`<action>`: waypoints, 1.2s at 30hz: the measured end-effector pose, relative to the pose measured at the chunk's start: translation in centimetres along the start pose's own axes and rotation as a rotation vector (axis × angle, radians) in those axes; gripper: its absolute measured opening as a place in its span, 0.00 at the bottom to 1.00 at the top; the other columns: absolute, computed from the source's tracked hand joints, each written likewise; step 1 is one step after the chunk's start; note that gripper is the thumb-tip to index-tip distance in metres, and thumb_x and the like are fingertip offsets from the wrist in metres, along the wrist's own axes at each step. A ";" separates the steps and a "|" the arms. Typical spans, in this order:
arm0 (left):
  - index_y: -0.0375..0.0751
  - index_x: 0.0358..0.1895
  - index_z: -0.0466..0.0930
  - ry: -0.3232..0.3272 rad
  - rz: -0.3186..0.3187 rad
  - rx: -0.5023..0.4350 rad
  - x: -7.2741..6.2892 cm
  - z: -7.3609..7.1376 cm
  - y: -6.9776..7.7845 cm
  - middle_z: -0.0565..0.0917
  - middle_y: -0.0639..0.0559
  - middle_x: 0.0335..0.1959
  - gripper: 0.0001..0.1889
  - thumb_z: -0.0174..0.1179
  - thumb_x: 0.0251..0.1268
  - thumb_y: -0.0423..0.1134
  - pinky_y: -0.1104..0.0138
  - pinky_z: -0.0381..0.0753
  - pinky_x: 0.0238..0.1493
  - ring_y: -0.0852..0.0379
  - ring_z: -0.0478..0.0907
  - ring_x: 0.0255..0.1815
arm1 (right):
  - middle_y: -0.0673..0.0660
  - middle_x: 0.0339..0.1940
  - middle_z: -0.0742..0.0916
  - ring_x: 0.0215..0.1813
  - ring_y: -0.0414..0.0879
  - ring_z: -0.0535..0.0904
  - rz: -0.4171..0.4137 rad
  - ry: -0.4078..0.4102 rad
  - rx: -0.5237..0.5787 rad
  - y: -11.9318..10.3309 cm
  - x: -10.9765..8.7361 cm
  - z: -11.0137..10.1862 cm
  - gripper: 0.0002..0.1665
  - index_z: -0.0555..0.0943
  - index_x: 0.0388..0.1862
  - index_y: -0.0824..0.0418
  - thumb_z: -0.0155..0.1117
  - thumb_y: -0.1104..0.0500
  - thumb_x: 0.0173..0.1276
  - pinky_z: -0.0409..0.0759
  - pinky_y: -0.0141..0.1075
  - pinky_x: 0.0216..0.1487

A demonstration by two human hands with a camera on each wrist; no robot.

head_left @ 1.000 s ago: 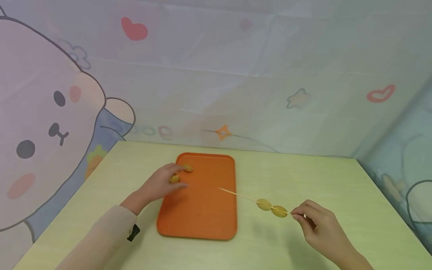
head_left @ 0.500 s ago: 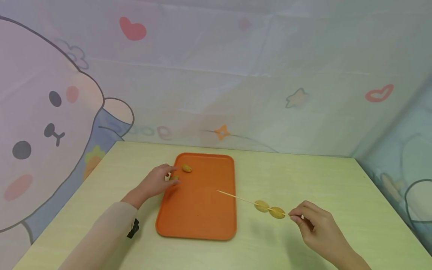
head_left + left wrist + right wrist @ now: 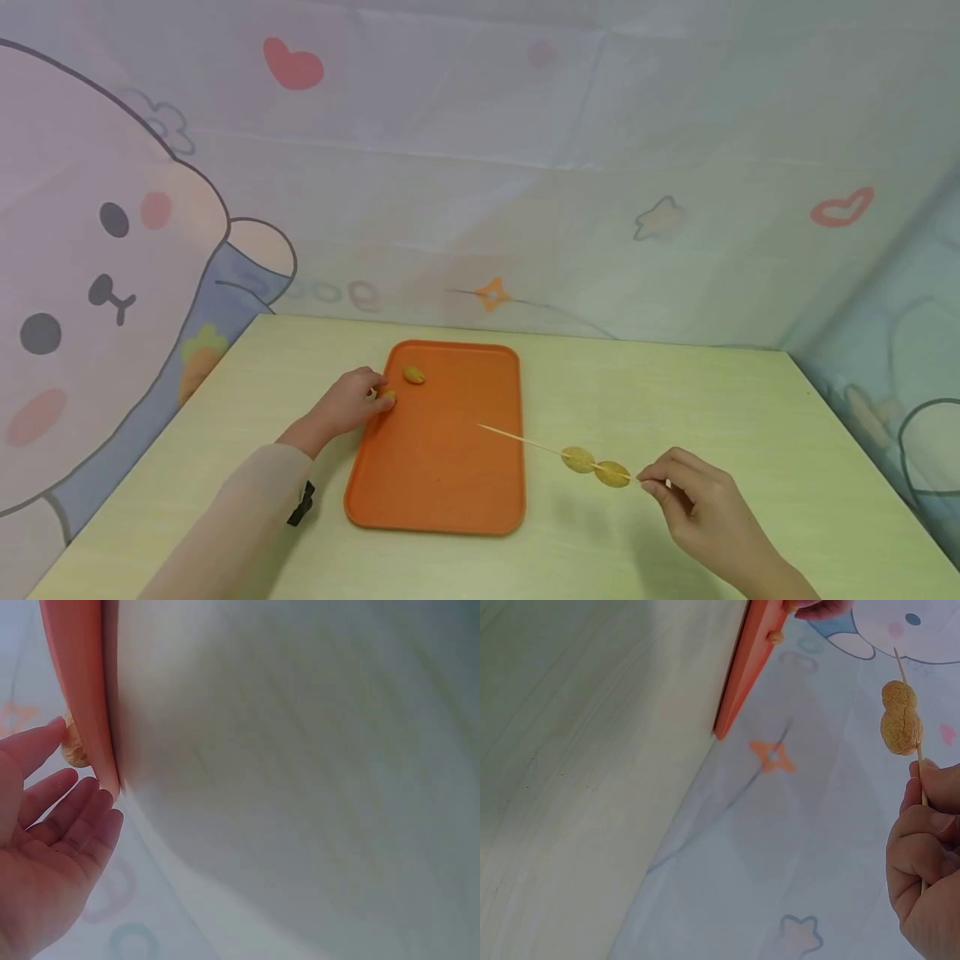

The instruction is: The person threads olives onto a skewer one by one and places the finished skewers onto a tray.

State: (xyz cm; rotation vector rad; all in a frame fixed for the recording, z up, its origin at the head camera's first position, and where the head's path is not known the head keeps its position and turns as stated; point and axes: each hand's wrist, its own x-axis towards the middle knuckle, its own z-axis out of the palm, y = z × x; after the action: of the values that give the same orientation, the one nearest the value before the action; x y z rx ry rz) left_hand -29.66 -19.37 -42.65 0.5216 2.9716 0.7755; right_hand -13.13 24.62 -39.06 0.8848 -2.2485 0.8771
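My right hand pinches the blunt end of a thin wooden skewer between thumb and fingers, its point towards the left. Two oval, golden, wrinkled food balls are threaded on it close to the fingers. On the left, my left hand reaches over the edge of an orange tray, thumb and fingertips around another golden ball just inside the rim. The thumb touches that ball in the left wrist view. One more golden ball lies loose on the tray a little farther back.
The tray stands on a pale yellow-green table, left of its middle. A printed cloth backdrop with a cartoon bear rises behind the table. A black strap piece hangs at the left sleeve.
My left hand has drawn back slightly to the left, and its thumb and fingers have closed in around the nearer ball. The skewer has shifted slightly left and down in view.
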 end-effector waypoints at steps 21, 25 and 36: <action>0.34 0.34 0.83 -0.002 0.035 0.023 0.2 0.7 0.4 0.70 0.48 0.31 0.13 0.69 0.57 0.42 0.65 0.68 0.33 0.54 0.67 0.31 | 0.43 0.30 0.78 0.21 0.28 0.61 0.011 0.012 0.003 0.0 -0.2 0.2 0.25 0.82 0.33 0.54 0.69 0.82 0.45 0.62 0.17 0.21; 0.34 0.33 0.83 0.002 0.029 0.024 0.1 0.7 0.4 0.70 0.48 0.31 0.13 0.69 0.57 0.42 0.64 0.67 0.34 0.54 0.66 0.31 | 0.43 0.30 0.78 0.21 0.28 0.62 0.003 0.014 0.005 0.0 -0.2 0.2 0.25 0.82 0.33 0.55 0.69 0.82 0.45 0.63 0.17 0.21; 0.36 0.32 0.80 0.019 0.108 0.042 -0.1 0.6 0.7 0.71 0.49 0.28 0.10 0.68 0.58 0.40 0.65 0.65 0.33 0.55 0.65 0.30 | 0.43 0.30 0.78 0.21 0.28 0.62 0.006 0.011 -0.007 -0.1 0.0 0.0 0.24 0.82 0.33 0.54 0.69 0.81 0.46 0.63 0.17 0.21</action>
State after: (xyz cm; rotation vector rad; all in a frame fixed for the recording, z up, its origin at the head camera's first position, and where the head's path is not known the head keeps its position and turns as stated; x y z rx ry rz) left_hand -29.26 -18.57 -42.84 0.6860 3.0047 0.7317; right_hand -13.03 24.60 -39.01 0.8688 -2.2446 0.8736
